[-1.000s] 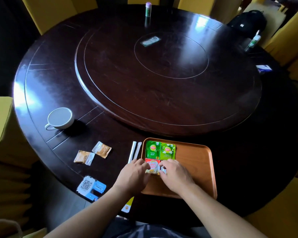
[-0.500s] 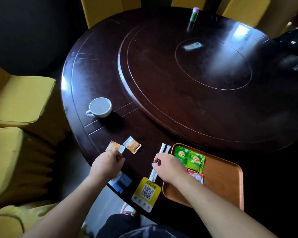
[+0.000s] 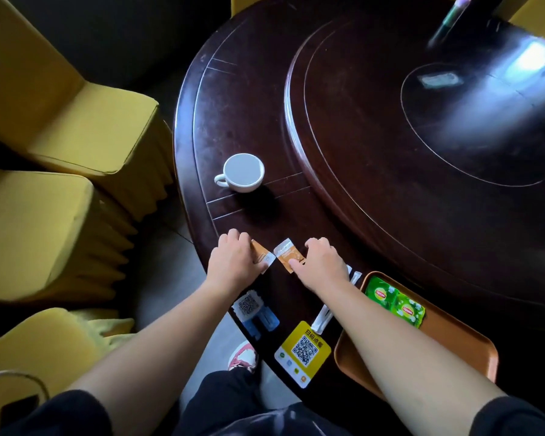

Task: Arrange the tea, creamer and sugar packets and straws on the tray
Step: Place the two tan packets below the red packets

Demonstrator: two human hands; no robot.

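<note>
Both hands [image 3: 233, 262] touch packets [image 3: 288, 254] (orange).

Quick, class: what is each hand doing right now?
Left hand: fingers curled onto the left orange packet, gripping it at the table.
Right hand: fingers on the right orange packet; a firm grip cannot be told.

Single head-worn wide-angle view, aimed forward and steeply down. Table [image 3: 375, 127] edge is seen close at frame centre; forearms are seen entering from the bottom. No second view.
</note>
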